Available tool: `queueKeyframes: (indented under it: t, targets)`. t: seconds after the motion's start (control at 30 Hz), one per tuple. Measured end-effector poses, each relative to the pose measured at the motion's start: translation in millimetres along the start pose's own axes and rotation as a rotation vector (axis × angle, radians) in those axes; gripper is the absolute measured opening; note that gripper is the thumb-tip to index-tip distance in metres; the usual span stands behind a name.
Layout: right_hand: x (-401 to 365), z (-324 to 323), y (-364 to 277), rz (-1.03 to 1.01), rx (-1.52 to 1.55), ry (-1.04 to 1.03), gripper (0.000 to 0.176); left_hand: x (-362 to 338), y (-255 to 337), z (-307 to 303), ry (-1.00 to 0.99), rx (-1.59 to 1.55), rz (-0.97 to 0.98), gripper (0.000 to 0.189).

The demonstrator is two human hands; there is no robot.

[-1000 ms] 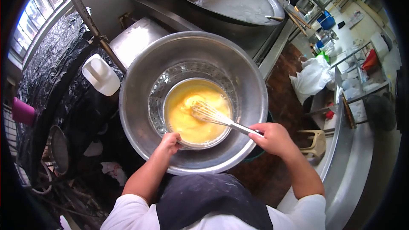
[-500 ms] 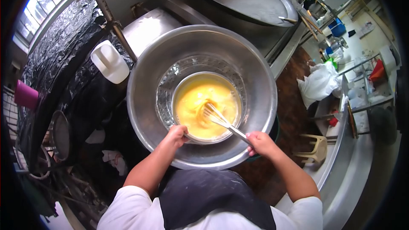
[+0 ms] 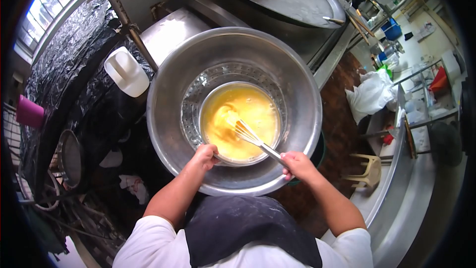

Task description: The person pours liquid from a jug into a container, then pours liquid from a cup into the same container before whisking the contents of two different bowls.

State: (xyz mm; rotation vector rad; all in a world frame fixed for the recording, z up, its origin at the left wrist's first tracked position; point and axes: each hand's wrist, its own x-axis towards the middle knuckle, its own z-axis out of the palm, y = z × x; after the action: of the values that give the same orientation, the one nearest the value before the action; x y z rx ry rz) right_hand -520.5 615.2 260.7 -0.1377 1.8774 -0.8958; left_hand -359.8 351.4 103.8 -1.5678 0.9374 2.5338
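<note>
My right hand [image 3: 297,165] is closed round the handle of a metal whisk [image 3: 267,150], whose wires dip into a yellow liquid [image 3: 258,114]. That liquid fills a smaller round metal bowl [image 3: 202,103] with swirls and bubbles on its surface. Closed on the near left rim of this bowl is my left hand [image 3: 205,157]. The small bowl rests inside a large, deep metal basin [image 3: 163,104], over a ring of perforated metal [image 3: 189,89]. Part of the perforated piece is hidden beneath the small bowl.
A white plastic jug [image 3: 127,72] stands left of the basin on black plastic sheeting [image 3: 64,49], with a pink cup [image 3: 29,111] farther left. Behind is a wide pan [image 3: 287,0] of whitish liquid. To the right are a white bag [image 3: 371,92] and beige stool [image 3: 366,169].
My right hand and the whisk have shifted slightly left and up. The swirl in the yellow liquid has moved left. My left hand keeps its place on the bowl rim.
</note>
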Motion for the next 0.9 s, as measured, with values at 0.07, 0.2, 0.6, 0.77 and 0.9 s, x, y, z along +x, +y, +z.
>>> queueKeyframes:
  t: [0.07,0.2,0.6,0.77,0.9]
  targets:
    - [-14.4,-13.6,-11.6,-0.018,-0.033,-0.004,0.033,7.7,-4.1,-4.3,0.006,0.006,-0.005,0.044]
    - [-67.4,-51.9,-53.6,-0.108,-0.286,0.083,0.033,5.5,-2.9,-1.0,0.039,0.007,0.001,0.042]
    - [-59.9,-22.5,-30.2,-0.811,-1.311,0.597,0.024,13.6,-4.7,-7.1,-0.035,0.006,-0.016,0.044]
    - [-32.0,-16.9,-3.4,-0.271,-0.546,0.325,0.022,15.3,-8.5,-9.7,-0.049,-0.020,-0.017,0.045]
    - [-0.1,-18.2,26.8,0.163,0.088,0.037,0.034,17.1,-9.7,-9.5,-0.023,-0.043,-0.021,0.042]
